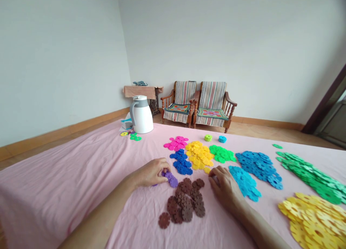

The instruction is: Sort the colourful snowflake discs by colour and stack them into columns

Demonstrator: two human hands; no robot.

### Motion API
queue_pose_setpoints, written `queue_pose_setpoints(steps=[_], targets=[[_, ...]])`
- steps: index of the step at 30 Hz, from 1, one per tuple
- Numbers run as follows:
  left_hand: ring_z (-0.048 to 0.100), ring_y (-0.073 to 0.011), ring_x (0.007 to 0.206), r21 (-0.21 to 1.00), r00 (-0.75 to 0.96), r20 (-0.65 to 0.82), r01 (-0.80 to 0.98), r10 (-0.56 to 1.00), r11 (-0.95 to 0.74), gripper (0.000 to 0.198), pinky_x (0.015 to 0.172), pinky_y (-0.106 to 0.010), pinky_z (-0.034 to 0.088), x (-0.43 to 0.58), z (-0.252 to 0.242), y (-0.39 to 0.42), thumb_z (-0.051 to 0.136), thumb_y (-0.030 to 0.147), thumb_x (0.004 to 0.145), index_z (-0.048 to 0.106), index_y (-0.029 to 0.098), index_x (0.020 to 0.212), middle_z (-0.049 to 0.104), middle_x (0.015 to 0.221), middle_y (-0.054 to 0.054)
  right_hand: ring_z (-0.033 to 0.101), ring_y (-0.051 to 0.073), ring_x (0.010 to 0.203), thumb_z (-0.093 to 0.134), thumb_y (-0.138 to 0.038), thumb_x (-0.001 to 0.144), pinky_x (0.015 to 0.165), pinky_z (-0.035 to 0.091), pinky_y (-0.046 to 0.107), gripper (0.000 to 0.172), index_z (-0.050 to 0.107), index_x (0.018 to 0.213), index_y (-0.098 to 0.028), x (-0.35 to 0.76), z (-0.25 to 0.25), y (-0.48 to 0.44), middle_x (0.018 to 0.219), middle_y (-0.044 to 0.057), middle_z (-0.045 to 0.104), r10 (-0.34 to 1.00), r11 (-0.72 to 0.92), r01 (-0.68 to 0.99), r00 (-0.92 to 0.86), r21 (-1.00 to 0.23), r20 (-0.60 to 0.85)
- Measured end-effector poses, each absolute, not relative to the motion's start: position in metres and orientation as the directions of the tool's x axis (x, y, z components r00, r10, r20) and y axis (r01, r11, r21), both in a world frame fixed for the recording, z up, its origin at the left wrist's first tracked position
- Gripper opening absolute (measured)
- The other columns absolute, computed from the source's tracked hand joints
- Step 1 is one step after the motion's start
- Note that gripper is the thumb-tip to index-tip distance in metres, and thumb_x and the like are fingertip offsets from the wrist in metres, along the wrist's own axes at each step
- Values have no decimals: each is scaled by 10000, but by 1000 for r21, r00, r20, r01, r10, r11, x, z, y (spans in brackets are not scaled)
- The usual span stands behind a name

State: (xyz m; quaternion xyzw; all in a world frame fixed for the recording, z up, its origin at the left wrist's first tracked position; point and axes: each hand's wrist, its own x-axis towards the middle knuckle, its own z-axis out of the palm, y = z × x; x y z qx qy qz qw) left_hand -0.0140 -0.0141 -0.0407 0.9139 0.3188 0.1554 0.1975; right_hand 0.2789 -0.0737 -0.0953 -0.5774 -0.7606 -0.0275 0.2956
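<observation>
My left hand (pixel 151 172) is reaching over the pink-cloth-covered table (pixel 86 180), its thumb and fingers closing around the far end of a short overlapping row of purple, notched plastic discs (pixel 173 180). That grip is touching the row, but I cannot tell whether it is pinching a disc or only nudging it. The purple discs are lying left of centre, just beyond a loose cluster of dark brown, flower-shaped plastic discs (pixel 186 202). My right hand (pixel 224 182) is resting palm down to the right of the brown cluster, fingers curling toward the cloth; the fingertips are hiding what is under them, so I cannot tell whether this grip is released or grasping something.

Ahead of both hands, small piles of similar discs are sitting close together: dark blue discs (pixel 181 163), bright pink discs (pixel 176 143), golden-yellow discs (pixel 198 153) and bright green discs (pixel 222 154). A cyan pile (pixel 245 182) is spreading just beside my right hand, with a medium-blue pile (pixel 258 166) lying beyond it. Farther right, a long green row (pixel 310 177) and a large yellow heap (pixel 316 220) are filling the table's side. A white-and-grey lidded jug (pixel 143 119) is standing upright near the far left edge.
</observation>
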Motion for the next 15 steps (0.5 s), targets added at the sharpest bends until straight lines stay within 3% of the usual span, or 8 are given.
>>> queue_pose_setpoints(steps=[3,8,15], targets=[[489,-113,643,450,695,235,542,680,-710,188,596,-199,398,-16,-40,-9,598,126,667,631,181,844,525,781,-3,526,186,746,430,-201,831,676,373,307,161,578,769,-201,279,-95,-74,782,45,580,862,332,896,-161,-295,480],[493,-106,620,485,466,366,643,805,-593,200,597,-208,417,-29,-47,10,568,148,685,633,159,874,536,791,-12,519,185,746,434,-206,829,675,371,305,161,581,764,-202,279,-96,-74,776,44,578,862,336,893,-163,-299,480],[487,-88,557,512,410,333,678,849,-528,182,558,-208,419,-36,-63,23,580,189,680,639,147,847,542,787,-7,511,196,773,422,-198,837,702,370,320,156,567,777,-199,279,-96,-74,799,51,572,877,320,892,-151,-320,457]])
